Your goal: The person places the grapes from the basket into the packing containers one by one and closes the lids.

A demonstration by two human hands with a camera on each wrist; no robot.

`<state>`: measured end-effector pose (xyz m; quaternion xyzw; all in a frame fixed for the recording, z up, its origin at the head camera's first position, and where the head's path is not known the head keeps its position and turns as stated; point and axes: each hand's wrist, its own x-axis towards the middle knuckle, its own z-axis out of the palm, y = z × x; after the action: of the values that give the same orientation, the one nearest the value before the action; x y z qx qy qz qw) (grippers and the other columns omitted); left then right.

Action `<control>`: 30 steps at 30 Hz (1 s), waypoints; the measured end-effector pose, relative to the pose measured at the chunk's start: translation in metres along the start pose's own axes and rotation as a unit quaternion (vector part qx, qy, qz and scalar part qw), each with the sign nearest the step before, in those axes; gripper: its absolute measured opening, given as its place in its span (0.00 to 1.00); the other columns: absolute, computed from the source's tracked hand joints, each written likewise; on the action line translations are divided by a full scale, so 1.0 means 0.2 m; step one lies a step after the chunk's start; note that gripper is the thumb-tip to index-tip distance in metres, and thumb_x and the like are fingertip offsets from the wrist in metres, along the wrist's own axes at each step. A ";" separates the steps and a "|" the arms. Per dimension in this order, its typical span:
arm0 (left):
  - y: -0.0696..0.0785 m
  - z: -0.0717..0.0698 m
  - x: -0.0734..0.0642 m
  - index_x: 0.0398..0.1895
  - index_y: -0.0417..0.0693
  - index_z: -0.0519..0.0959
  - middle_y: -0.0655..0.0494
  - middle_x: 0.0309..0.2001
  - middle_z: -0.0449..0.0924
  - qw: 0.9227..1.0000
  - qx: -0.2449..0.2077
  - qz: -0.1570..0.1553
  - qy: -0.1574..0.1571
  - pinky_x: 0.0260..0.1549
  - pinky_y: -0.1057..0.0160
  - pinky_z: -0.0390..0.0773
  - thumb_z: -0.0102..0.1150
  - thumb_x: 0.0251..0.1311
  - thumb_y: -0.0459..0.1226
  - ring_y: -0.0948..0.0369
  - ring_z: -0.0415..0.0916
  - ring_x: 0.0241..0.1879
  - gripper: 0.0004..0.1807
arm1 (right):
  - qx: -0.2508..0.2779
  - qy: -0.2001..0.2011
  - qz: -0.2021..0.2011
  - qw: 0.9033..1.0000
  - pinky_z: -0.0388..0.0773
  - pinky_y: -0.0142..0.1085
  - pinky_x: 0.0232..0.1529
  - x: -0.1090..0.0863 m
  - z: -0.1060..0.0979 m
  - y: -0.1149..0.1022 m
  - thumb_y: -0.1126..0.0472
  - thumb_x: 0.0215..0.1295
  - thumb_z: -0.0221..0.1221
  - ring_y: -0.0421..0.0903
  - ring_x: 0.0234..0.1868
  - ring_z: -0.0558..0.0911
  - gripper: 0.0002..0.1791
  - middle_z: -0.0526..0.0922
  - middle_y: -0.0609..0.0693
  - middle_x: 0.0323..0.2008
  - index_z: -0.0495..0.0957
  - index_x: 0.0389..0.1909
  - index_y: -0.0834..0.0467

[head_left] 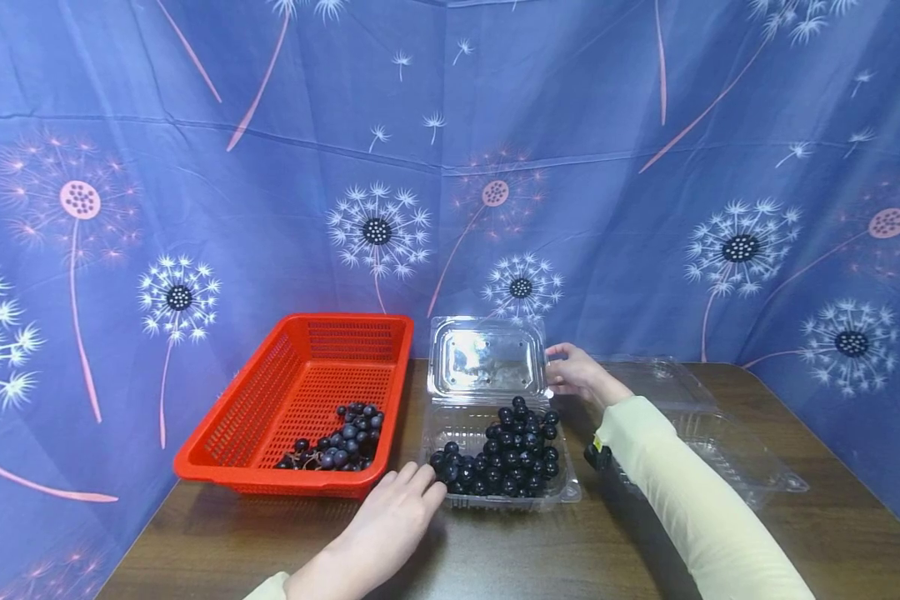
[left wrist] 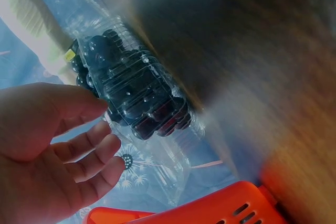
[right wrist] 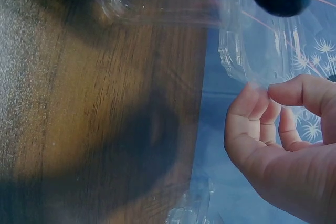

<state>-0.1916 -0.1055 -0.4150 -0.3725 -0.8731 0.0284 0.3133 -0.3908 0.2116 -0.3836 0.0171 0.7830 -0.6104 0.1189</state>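
Note:
A clear plastic clamshell box stands on the table with its lid raised at the back. Dark grapes fill its base, heaped higher on the right. My right hand reaches past the box and pinches the lid's right edge between thumb and fingertips; the right wrist view shows this lid edge at the fingertips. At the front left corner of the box is my left hand, its fingers loosely bent. In the left wrist view, the left thumb and fingertips lie right beside the box's wall.
A red plastic basket stands to the left, with a smaller bunch of dark grapes at its front right. Another clear clamshell box lies behind my right forearm. A blue dandelion-patterned cloth hangs behind the wooden table.

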 end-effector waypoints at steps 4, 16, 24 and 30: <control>0.00 0.00 -0.01 0.28 0.52 0.74 0.60 0.30 0.70 1.000 -0.015 -0.011 0.012 0.21 0.66 0.65 0.64 0.40 0.33 0.60 0.69 0.31 0.11 | 0.003 0.003 -0.010 1.000 0.78 0.33 0.32 0.00 0.01 0.00 0.76 0.56 0.50 0.43 0.28 0.77 0.29 0.72 0.54 0.39 0.54 0.59 0.65; 0.02 -0.02 -0.03 0.29 0.53 0.74 0.61 0.30 0.70 0.997 -0.064 -0.035 0.008 0.22 0.65 0.68 0.67 0.36 0.35 0.61 0.70 0.30 0.14 | -0.009 0.008 -0.051 0.999 0.80 0.37 0.32 -0.03 0.00 -0.01 0.80 0.52 0.48 0.41 0.27 0.72 0.30 0.65 0.52 0.36 0.53 0.57 0.66; 0.01 -0.04 -0.06 0.34 0.54 0.76 0.64 0.32 0.71 0.989 -0.143 -0.047 -0.002 0.30 0.67 0.72 0.66 0.40 0.36 0.64 0.70 0.32 0.15 | -0.024 0.012 -0.070 0.997 0.81 0.38 0.33 -0.06 0.00 -0.02 0.80 0.54 0.50 0.42 0.27 0.74 0.26 0.66 0.53 0.36 0.55 0.54 0.66; 0.00 -0.05 -0.07 0.36 0.52 0.76 0.64 0.34 0.72 0.978 -0.196 -0.067 -0.013 0.34 0.69 0.73 0.66 0.43 0.36 0.66 0.70 0.34 0.14 | -0.044 0.018 -0.094 0.994 0.81 0.38 0.32 -0.08 0.00 -0.03 0.80 0.54 0.51 0.41 0.28 0.74 0.23 0.67 0.52 0.34 0.57 0.49 0.66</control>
<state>-0.1781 -0.1169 -0.4155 -0.3669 -0.8886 -0.1594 0.2245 -0.3764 0.2114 -0.3745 -0.0507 0.8092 -0.5834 0.0476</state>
